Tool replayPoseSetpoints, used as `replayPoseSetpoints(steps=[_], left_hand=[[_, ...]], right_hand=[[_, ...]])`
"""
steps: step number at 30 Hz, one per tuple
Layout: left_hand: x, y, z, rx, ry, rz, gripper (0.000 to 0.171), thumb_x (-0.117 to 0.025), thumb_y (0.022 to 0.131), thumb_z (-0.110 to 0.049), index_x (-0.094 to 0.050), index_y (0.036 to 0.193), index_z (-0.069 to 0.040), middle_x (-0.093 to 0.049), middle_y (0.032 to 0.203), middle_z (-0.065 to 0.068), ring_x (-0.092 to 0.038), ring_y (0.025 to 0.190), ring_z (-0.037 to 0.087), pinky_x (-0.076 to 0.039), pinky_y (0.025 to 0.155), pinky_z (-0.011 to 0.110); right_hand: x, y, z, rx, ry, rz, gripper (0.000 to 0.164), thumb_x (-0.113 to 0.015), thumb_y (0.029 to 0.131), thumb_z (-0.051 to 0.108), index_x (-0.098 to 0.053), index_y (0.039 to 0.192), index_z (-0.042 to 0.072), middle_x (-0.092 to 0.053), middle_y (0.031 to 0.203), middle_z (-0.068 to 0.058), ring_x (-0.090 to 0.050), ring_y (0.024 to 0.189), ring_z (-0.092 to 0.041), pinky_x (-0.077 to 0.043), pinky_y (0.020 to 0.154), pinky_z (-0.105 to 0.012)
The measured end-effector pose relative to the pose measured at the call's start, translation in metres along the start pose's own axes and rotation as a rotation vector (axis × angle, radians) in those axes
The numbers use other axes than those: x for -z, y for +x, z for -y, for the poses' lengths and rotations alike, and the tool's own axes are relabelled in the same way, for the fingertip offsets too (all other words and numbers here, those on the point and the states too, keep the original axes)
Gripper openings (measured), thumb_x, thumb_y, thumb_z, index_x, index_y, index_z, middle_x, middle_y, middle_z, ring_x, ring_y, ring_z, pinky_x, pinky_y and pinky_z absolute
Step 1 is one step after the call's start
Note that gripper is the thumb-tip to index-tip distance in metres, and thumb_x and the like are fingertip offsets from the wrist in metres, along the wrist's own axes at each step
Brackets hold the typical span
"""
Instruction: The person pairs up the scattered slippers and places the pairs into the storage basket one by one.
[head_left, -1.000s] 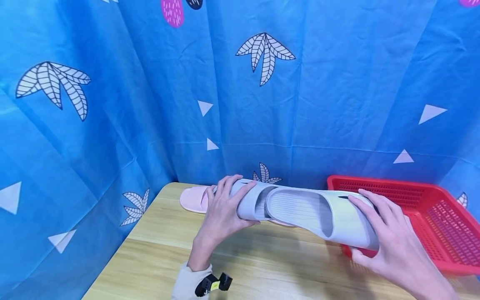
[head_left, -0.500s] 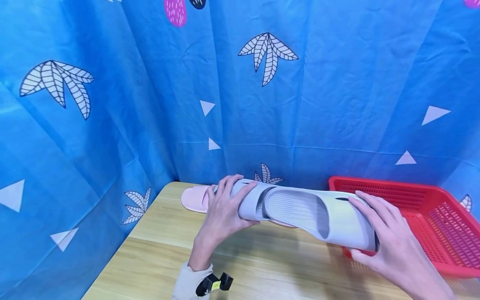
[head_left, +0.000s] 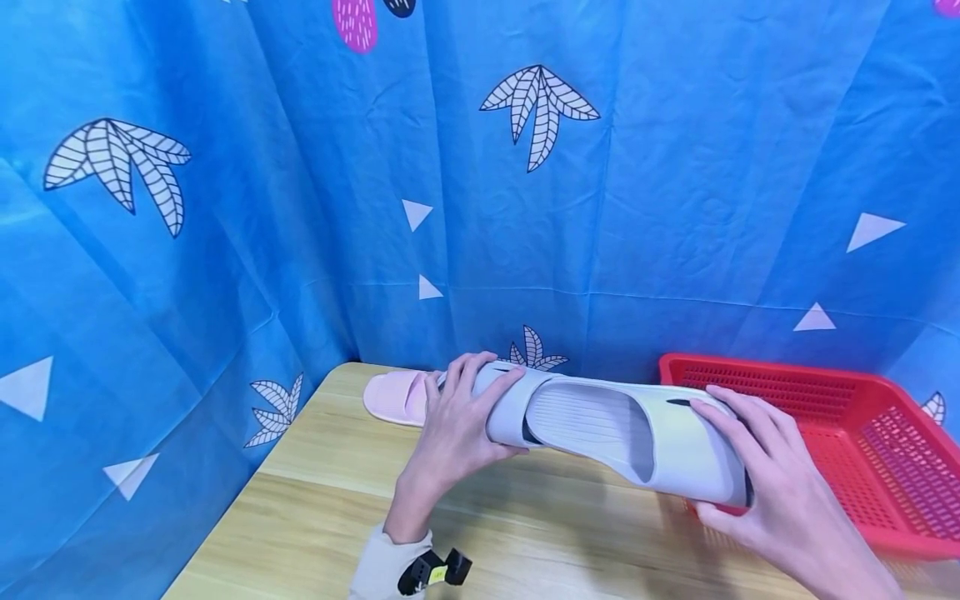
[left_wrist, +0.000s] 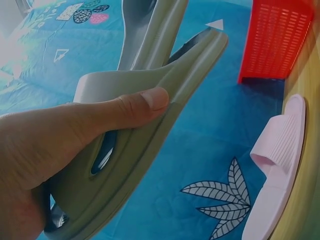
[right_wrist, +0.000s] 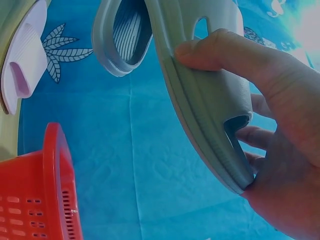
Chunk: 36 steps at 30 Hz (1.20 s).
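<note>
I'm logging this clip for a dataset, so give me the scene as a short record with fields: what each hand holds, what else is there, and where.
left hand: grip on one grey rubber slipper, thumb on its edge
right hand: grip on the second grey rubber slipper
slippers: overlapping, held above the table
table: light wooden top
behind the hands: pink ribbed slipper lying on the table
right side: red perforated plastic basket
backdrop: blue leaf-print cloth
</note>
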<state>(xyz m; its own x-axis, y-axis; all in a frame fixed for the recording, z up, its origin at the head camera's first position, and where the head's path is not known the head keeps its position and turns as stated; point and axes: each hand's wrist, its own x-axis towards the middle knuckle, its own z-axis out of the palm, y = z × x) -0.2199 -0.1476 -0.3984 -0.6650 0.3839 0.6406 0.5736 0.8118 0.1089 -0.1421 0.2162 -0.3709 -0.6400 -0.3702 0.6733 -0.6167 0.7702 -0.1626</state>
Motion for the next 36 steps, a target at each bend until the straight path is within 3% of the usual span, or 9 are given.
replayPoseSetpoints(steps=[8,12,13,15,19,20,24,28,36], left_hand=[[-0.004,0.000,-0.002,-0.005,0.030,-0.005,0.101,-0.094,0.057,-0.064,-0.054,0.145,-0.037,-0.047,0.146,0.008,-0.040,0.132,0.032,-0.033,0.095,0.064],[-0.007,0.001,-0.005,-0.026,0.042,0.009,0.102,-0.093,0.056,-0.066,-0.054,0.146,-0.035,-0.047,0.146,0.007,-0.040,0.131,0.033,-0.035,0.094,0.066],[-0.008,0.001,-0.006,-0.031,0.042,0.011,0.103,-0.093,0.056,-0.066,-0.054,0.146,-0.035,-0.047,0.147,0.007,-0.040,0.131,0.033,-0.035,0.093,0.066],[-0.009,0.001,-0.007,-0.036,0.045,0.010,0.103,-0.093,0.055,-0.066,-0.054,0.145,-0.034,-0.048,0.147,0.005,-0.041,0.131,0.034,-0.035,0.092,0.066],[-0.010,0.001,-0.007,-0.035,0.053,0.005,0.104,-0.094,0.054,-0.066,-0.054,0.145,-0.033,-0.050,0.149,0.001,-0.042,0.132,0.033,-0.034,0.093,0.067],[-0.010,0.001,-0.007,-0.035,0.053,0.004,0.104,-0.094,0.054,-0.066,-0.054,0.145,-0.034,-0.050,0.149,0.000,-0.042,0.132,0.033,-0.034,0.093,0.067],[-0.011,0.001,-0.007,-0.036,0.054,0.005,0.104,-0.093,0.054,-0.067,-0.054,0.145,-0.034,-0.050,0.149,-0.002,-0.042,0.133,0.033,-0.034,0.094,0.068],[-0.010,0.001,-0.007,-0.038,0.046,0.003,0.104,-0.094,0.054,-0.065,-0.054,0.145,-0.034,-0.051,0.149,-0.004,-0.041,0.134,0.033,-0.033,0.093,0.067],[-0.011,0.000,-0.007,-0.053,0.047,-0.003,0.104,-0.095,0.053,-0.064,-0.056,0.144,-0.032,-0.054,0.147,-0.004,-0.044,0.132,0.033,-0.035,0.093,0.068]], right_hand=[[-0.002,0.001,0.001,0.022,0.039,-0.003,0.096,-0.046,0.087,0.081,-0.053,0.148,0.008,-0.047,0.149,-0.017,-0.041,0.129,-0.035,-0.018,0.107,-0.007],[-0.003,0.001,0.003,0.001,0.024,0.046,0.103,-0.088,0.069,0.060,-0.050,0.152,0.012,-0.045,0.151,-0.014,-0.040,0.130,-0.032,-0.018,0.104,-0.003],[-0.003,0.001,0.004,0.002,0.027,0.049,0.104,-0.089,0.069,0.060,-0.050,0.152,0.012,-0.045,0.152,-0.014,-0.040,0.131,-0.032,-0.018,0.104,-0.003],[-0.004,0.001,0.005,-0.001,0.022,0.052,0.104,-0.087,0.069,0.062,-0.049,0.153,0.013,-0.045,0.152,-0.014,-0.040,0.131,-0.031,-0.017,0.104,-0.003],[-0.006,0.002,0.006,0.023,0.037,0.020,0.091,-0.044,0.090,0.077,-0.051,0.151,0.010,-0.047,0.150,-0.015,-0.042,0.129,-0.033,-0.018,0.108,-0.008],[-0.007,0.002,0.005,0.027,0.040,0.017,0.089,-0.050,0.089,0.075,-0.052,0.150,0.010,-0.047,0.149,-0.015,-0.042,0.129,-0.034,-0.018,0.108,-0.008],[-0.007,0.002,0.004,0.019,0.033,0.025,0.095,-0.090,0.069,0.043,-0.052,0.150,0.011,-0.047,0.150,-0.014,-0.043,0.129,-0.032,-0.018,0.106,-0.008],[-0.007,0.001,0.004,-0.014,0.008,0.048,0.123,-0.104,0.041,0.020,-0.050,0.152,0.014,-0.045,0.151,-0.013,-0.042,0.129,-0.029,-0.016,0.102,-0.004],[-0.016,0.001,0.002,-0.023,-0.001,0.055,0.118,-0.102,0.044,0.022,-0.052,0.150,0.014,-0.044,0.154,-0.010,-0.042,0.130,-0.029,-0.030,0.098,-0.015]])
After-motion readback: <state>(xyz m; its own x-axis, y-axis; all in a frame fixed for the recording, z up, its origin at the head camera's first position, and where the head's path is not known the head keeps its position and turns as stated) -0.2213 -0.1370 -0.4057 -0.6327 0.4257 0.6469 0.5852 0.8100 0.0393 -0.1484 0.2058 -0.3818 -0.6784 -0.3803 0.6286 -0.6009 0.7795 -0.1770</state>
